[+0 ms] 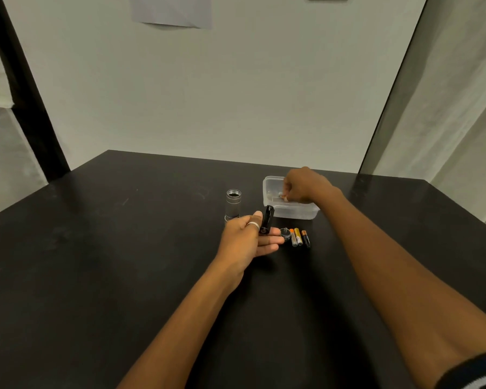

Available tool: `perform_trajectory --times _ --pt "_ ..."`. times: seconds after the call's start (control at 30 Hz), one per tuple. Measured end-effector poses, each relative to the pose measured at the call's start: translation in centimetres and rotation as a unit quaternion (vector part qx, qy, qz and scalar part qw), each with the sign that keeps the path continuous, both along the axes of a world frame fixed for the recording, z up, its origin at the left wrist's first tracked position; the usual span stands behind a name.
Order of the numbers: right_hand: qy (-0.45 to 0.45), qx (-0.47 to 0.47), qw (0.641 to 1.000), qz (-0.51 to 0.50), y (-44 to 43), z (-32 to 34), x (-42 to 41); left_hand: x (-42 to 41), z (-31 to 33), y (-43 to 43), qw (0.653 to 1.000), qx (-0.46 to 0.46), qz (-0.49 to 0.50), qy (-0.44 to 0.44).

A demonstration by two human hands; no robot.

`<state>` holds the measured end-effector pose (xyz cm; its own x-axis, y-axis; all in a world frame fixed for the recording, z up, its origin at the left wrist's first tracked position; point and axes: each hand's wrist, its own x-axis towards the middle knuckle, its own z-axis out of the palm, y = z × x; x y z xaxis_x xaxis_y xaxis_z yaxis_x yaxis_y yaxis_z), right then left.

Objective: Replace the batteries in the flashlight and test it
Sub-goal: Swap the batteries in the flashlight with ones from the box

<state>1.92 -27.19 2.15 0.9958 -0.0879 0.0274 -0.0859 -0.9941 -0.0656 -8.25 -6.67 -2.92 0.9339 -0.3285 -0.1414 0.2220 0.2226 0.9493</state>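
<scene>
My left hand [247, 237] has its fingers clamped round the black battery holder [266, 220], just above the bench [124, 248]; I should keep it steady. Past three loose batteries [299, 237] and the upright flashlight body [233, 204], my right hand [303, 186] reaches into the clear tub [292, 213], its fingers pinching what I take to be a fresh battery [283, 196]. I should check polarity before seating it.

A black table [124, 248] with a faintly scuffed top fills the lower half of the frame. Near the centre a silver flashlight body [233, 204] stands upright, open end up, and a clear plastic container [298, 213] sits to its right. Below the container, a small cap with a spring [284, 233] and three batteries [298, 236] lie side by side.
</scene>
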Motion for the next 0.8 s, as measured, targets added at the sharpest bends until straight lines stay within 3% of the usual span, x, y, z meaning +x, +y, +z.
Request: perform_trajectory --times 0.13,0.4,0.6,0.8 --pt "-0.131 0.131 0.983 0.004 1.3 1.6 -2.7 -0.1 0.2 0.1 1.0 0.005 -0.001 0.004" --pt "-0.32 0.322 0.89 0.04 5.8 0.3 -12.0 -0.8 0.7 0.3 1.0 0.009 0.008 -0.018" --pt "-0.41 0.25 0.875 0.062 7.3 -3.3 -14.6 -0.7 0.2 0.0 0.998 0.031 0.021 -0.044" --pt "-0.429 0.159 0.883 0.106 8.0 -4.5 -14.9 -0.7 0.1 0.2 0.997 0.044 0.028 -0.053"
